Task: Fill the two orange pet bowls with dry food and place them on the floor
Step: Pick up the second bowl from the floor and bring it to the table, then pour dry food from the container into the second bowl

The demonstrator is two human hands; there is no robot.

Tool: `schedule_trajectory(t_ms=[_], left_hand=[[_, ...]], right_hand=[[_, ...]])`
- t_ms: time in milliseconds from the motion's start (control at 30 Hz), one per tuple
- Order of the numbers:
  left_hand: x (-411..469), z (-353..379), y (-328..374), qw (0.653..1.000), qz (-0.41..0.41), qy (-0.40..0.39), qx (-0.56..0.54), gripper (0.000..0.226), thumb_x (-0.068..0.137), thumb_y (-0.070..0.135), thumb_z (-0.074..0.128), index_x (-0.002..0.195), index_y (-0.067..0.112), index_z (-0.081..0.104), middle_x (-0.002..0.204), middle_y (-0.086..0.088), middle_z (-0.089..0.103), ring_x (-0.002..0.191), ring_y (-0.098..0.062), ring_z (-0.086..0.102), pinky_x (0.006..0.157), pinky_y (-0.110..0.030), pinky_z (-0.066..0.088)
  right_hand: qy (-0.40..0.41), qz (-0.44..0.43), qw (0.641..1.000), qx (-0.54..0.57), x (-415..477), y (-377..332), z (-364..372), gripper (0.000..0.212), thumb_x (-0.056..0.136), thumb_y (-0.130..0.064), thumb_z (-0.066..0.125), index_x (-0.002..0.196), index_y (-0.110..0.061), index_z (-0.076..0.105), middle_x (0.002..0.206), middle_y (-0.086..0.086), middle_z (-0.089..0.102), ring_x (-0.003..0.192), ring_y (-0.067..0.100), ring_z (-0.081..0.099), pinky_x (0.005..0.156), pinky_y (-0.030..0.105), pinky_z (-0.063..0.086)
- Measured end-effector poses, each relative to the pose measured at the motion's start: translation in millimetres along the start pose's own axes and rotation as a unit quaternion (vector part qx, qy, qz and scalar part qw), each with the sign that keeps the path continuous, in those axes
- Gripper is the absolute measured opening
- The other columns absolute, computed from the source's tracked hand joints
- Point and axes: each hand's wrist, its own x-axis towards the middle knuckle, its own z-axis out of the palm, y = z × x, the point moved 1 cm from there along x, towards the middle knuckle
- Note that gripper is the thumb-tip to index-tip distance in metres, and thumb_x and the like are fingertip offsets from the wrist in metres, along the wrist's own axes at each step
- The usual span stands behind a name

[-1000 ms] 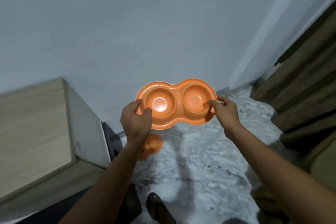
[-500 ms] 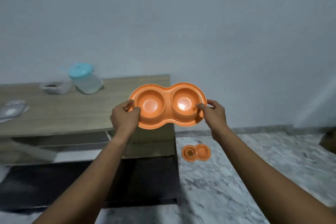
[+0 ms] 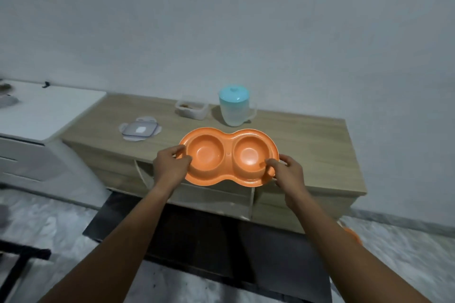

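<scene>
I hold the empty orange double bowl [image 3: 229, 156] level above the tabletop [image 3: 307, 140], left hand [image 3: 170, 167] and right hand [image 3: 286, 171] each clamped on an end rim; set down carelessly, it could knock the blue-lidded jug [image 3: 235, 108] just behind it.

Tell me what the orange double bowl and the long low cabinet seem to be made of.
Orange double pet bowl: likely moulded plastic, smooth and semi-glossy, with soft light spots in both wells. Long low cabinet: looks like wood or wood-grain laminate, matte, pale streaked grain; which one cannot be told.
</scene>
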Motion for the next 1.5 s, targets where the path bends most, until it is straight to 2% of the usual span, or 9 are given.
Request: schedule_trajectory(t_ms=[100,367,467,733,867,1033,1233,1333,1500], left_hand=[[42,-19,-17,1.000,0.000,-0.010,0.015,0.046,0.082,0.020,0.070,0.128,0.021,0.065,0.129,-0.005,0.065,0.111,-0.025,0.063,0.093,-0.041,0.054],[151,-18,-47,0.998,-0.028,-0.048,0.041,0.045,0.081,0.019,0.072,0.125,0.018,0.067,0.131,-0.007,0.063,0.118,-0.027,0.059,0.102,-0.042,0.048],[180,-18,-59,0.994,-0.058,-0.062,0.066,0.045,0.081,0.017,0.072,0.126,0.013,0.067,0.131,-0.009,0.064,0.121,-0.029,0.058,0.104,-0.040,0.046],[263,-6,-83,0.986,-0.052,-0.126,0.091,0.046,0.080,0.016,0.072,0.125,0.009,0.067,0.125,-0.013,0.066,0.114,-0.029,0.061,0.100,-0.045,0.049],[291,2,-96,0.983,-0.059,-0.158,0.070,0.042,0.079,0.021,0.077,0.119,0.008,0.070,0.119,-0.013,0.069,0.107,-0.028,0.065,0.097,-0.044,0.052],[313,0,-106,0.971,-0.101,-0.214,0.016,0.047,0.075,0.027,0.083,0.118,0.014,0.070,0.115,-0.009,0.066,0.102,-0.027,0.065,0.092,-0.048,0.055],[330,0,-117,0.962,-0.113,-0.249,-0.005,0.047,0.060,0.042,0.088,0.102,0.029,0.071,0.113,0.000,0.064,0.102,-0.024,0.065,0.088,-0.051,0.057],[333,2,-120,0.958,-0.113,-0.264,-0.013,0.049,0.067,0.038,0.086,0.112,0.027,0.069,0.121,0.001,0.061,0.109,-0.022,0.061,0.093,-0.048,0.054],[334,4,-122,0.961,-0.090,-0.263,0.006,0.054,0.077,0.031,0.081,0.127,0.019,0.065,0.134,-0.006,0.058,0.120,-0.023,0.056,0.089,-0.032,0.047]], right_hand=[[0.004,0.001,1.000,-0.016,8,-1,44,0.053,0.082,-0.032,0.074,0.132,-0.018,0.063,0.118,0.011,0.069,0.104,0.032,0.067,0.078,0.040,0.054],[0.001,0.012,0.996,-0.087,76,-7,124,0.053,0.083,-0.033,0.071,0.133,-0.015,0.064,0.118,0.010,0.070,0.104,0.031,0.068,0.095,0.053,0.057],[-0.007,0.050,0.992,-0.112,96,-4,153,0.056,0.083,-0.032,0.071,0.136,-0.016,0.061,0.128,0.010,0.067,0.113,0.031,0.065,0.101,0.052,0.053],[0.024,0.073,0.985,-0.156,136,4,206,0.045,0.089,-0.033,0.069,0.129,-0.013,0.065,0.122,0.012,0.070,0.110,0.033,0.066,0.100,0.051,0.052],[0.056,0.081,0.976,-0.192,143,2,216,0.046,0.091,-0.033,0.068,0.132,-0.013,0.065,0.129,0.013,0.068,0.115,0.032,0.063,0.099,0.043,0.051],[0.126,-0.031,0.935,-0.331,155,-23,262,0.049,0.088,-0.038,0.065,0.134,-0.022,0.065,0.131,0.017,0.060,0.123,0.037,0.056,0.101,0.044,0.047],[0.125,-0.066,0.943,-0.302,222,-62,342,0.058,0.094,-0.049,0.056,0.131,-0.007,0.066,0.132,0.020,0.061,0.125,0.039,0.055,0.102,0.043,0.046],[0.095,-0.013,0.958,-0.272,254,-73,364,0.066,0.098,-0.056,0.049,0.132,-0.001,0.062,0.134,0.023,0.063,0.126,0.041,0.056,0.102,0.046,0.047],[0.029,0.058,0.970,-0.236,286,-68,372,0.053,0.102,-0.038,0.036,0.134,0.001,0.055,0.129,0.025,0.063,0.111,0.040,0.065,0.096,0.049,0.054]])
